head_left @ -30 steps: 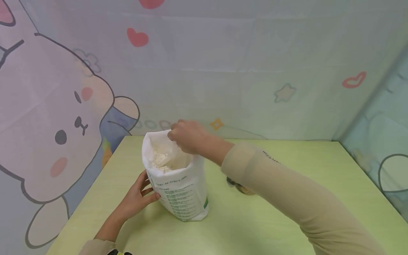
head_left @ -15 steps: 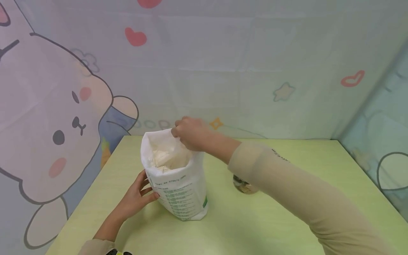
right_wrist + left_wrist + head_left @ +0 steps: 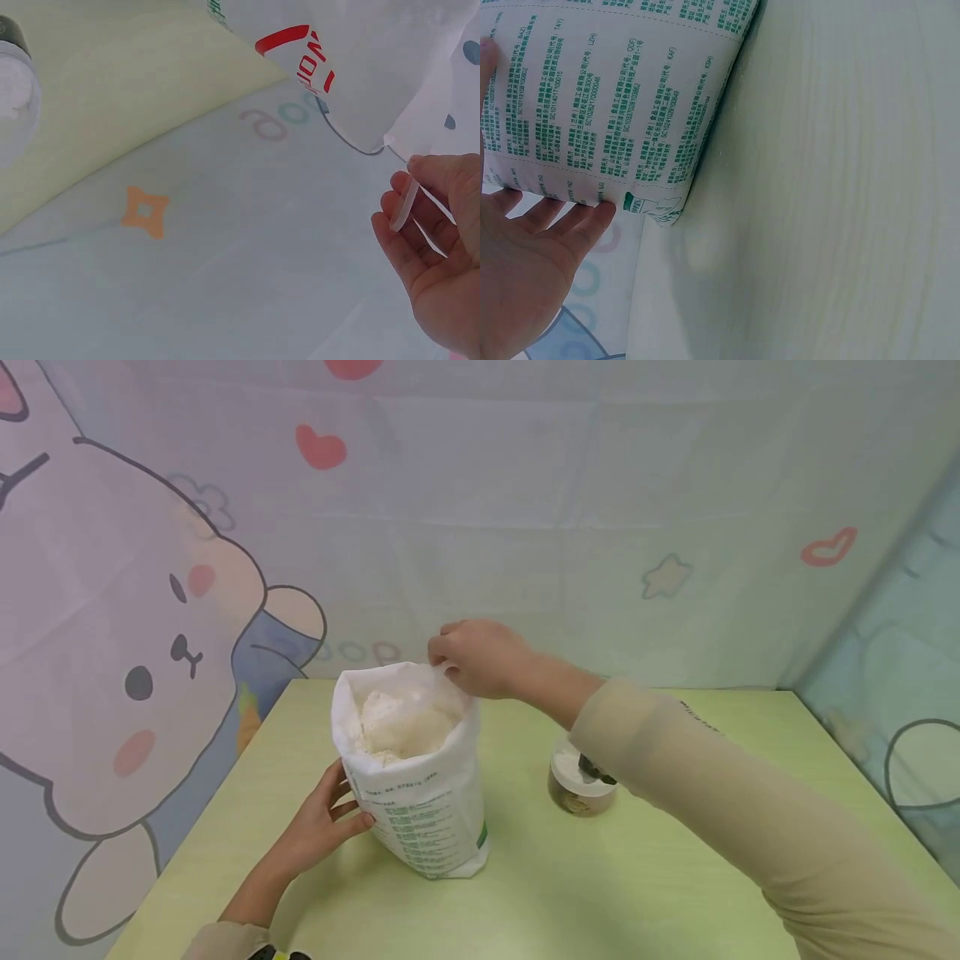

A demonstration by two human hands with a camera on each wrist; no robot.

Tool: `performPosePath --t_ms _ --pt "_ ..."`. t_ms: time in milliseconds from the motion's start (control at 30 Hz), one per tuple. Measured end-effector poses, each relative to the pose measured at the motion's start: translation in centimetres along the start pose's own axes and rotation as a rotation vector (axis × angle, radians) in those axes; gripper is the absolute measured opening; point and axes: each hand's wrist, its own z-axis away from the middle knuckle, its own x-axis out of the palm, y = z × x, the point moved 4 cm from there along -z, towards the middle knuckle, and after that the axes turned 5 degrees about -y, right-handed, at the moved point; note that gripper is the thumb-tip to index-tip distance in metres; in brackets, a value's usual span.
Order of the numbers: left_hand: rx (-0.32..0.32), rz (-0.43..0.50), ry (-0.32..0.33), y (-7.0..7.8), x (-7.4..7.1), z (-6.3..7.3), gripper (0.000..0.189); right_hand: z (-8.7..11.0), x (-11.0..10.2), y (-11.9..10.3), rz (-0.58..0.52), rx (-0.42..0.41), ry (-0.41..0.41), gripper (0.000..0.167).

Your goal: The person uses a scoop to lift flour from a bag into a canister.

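An open white bag [image 3: 431,814] of pale flour [image 3: 408,722] stands on the table, with green print on its front. My left hand [image 3: 318,827] grips its near left side, thumb on the front and fingers around the side; the left wrist view shows that hand [image 3: 536,262] against the printed bag [image 3: 622,97]. Above the bag's far right rim is my right hand [image 3: 483,656]. In the right wrist view my right hand [image 3: 442,240] pinches a thin translucent plastic handle [image 3: 405,204], like a spoon's; its other end is hidden.
A round clear tub [image 3: 581,797] with white contents stands right of the bag, partly under my right forearm. The pale green table [image 3: 637,877] ends at a cartoon-printed cloth wall [image 3: 487,568] behind.
My right hand has moved up and to the right along the bag's rim, uncovering more of the flour and the tub. The left hand and the bag stay in place.
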Motion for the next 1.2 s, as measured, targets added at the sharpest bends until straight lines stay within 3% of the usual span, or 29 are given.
performPosePath --t_ms 300,700,1200 --pt "0.003 0.014 0.001 0.0 -0.1 0.1 0.085 0.6 -0.1 1.2 -0.074 -0.012 0.030 0.018" --pt "0.002 0.017 0.002 -0.2 0.1 0.0 0.085 1.9 0.7 2.2 -0.114 -0.071 0.077 0.015" --pt "0.005 -0.002 -0.020 -0.3 0.1 -0.1 0.084 3.4 0.2 3.7 -0.129 -0.083 0.113 0.015"
